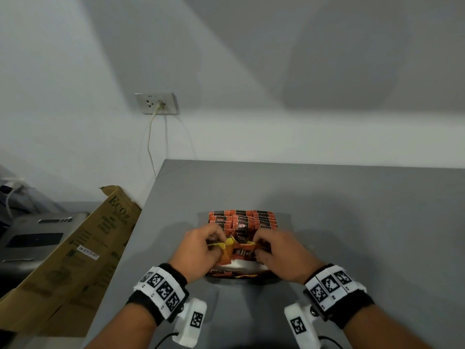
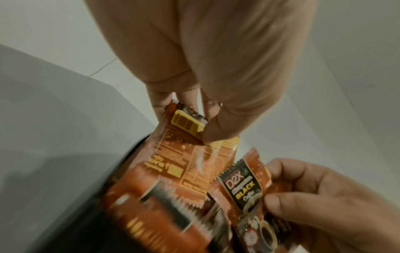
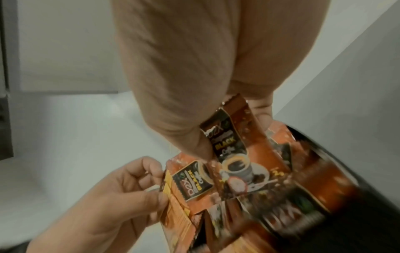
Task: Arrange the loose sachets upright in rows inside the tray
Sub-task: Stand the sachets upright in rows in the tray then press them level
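Observation:
Upright rows of orange sachets [image 1: 242, 220] fill the far part of the black tray [image 3: 368, 188] on the grey table. My left hand [image 1: 214, 244] hovers over the tray's near left part and pinches a loose sachet [image 2: 179, 137] by its top edge, yellow-printed back showing. My right hand [image 1: 256, 245] is just beside it and pinches a "D2X Black" sachet [image 3: 238, 154] between thumb and fingers. More sachets [image 2: 151, 205] lie blurred in the tray below both hands. The hands hide the near part of the tray in the head view.
The grey table [image 1: 352, 222] runs back to a white wall. A tall cardboard box [image 1: 75, 260] leans off the table's left edge, beside a grey appliance [image 1: 32, 238]. A wall socket [image 1: 157, 104] has a cable hanging down.

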`<state>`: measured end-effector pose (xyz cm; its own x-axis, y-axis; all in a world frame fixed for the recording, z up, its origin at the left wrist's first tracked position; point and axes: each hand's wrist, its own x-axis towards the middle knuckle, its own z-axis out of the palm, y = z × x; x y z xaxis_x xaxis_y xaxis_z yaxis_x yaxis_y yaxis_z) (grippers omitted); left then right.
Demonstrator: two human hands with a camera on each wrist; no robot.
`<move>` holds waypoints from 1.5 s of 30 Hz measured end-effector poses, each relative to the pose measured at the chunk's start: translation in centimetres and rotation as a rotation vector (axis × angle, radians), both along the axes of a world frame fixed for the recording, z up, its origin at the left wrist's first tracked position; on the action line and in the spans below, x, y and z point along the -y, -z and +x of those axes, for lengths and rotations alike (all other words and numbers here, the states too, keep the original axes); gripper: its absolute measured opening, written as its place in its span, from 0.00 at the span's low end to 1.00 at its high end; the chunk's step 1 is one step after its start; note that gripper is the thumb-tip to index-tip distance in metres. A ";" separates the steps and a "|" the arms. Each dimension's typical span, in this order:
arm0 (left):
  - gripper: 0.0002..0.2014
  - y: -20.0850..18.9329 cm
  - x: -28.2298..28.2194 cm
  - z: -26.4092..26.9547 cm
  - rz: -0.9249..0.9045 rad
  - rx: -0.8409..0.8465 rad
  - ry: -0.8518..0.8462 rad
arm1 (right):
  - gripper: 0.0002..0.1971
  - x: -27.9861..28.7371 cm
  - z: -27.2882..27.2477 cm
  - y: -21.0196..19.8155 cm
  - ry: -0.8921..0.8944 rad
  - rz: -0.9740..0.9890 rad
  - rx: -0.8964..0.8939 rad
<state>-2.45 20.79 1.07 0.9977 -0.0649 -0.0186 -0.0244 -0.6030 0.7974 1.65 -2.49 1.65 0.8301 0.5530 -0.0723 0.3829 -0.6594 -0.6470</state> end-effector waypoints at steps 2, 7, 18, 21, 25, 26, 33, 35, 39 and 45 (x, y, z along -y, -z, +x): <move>0.18 -0.7 -0.5 0.3 -0.137 0.050 -0.085 | 0.07 0.4 0.3 -1.3 0.064 0.103 -0.033; 0.16 -1.2 -0.8 1.7 -0.485 0.000 -0.304 | 0.07 0.8 1.2 -3.2 0.273 0.393 -0.141; 0.10 -2.6 4.6 2.6 -1.244 -0.331 -0.462 | 0.05 -3.1 1.0 -2.9 0.493 0.610 -0.250; 0.22 -3.6 5.5 2.5 -1.376 -0.456 -0.332 | 0.03 -3.8 0.8 -2.7 0.492 0.595 -0.248; 0.21 -3.9 6.2 2.7 -1.418 -0.475 -0.224 | 0.03 -4.1 0.7 -2.8 0.484 0.569 -0.246; 0.23 -3.9 6.3 2.8 -1.407 -0.479 -0.223 | 0.04 -4.0 0.8 -2.7 0.478 0.541 -0.211; 0.14 -3.1 5.7 3.6 -1.257 -0.524 -0.231 | 0.27 -2.5 0.7 -4.7 0.237 0.379 -0.039; 0.14 -3.2 5.6 3.4 -1.255 -0.536 -0.186 | 0.46 -2.1 0.9 -5.6 0.023 0.279 -0.049; 0.12 -3.7 6.0 3.0 -1.315 -0.556 -0.092 | 0.59 -2.1 1.3 -6.3 -0.160 -0.026 0.090; 0.15 -3.5 6.0 2.7 -1.418 -0.552 -0.074 | 0.38 -2.1 1.7 -5.8 -0.187 -0.021 0.145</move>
<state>0.21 14.75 4.53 0.8887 -0.3009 -0.3459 0.4560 0.6577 0.5995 3.34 -0.35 7.41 0.7158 0.6978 0.0271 0.5875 -0.5808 -0.5635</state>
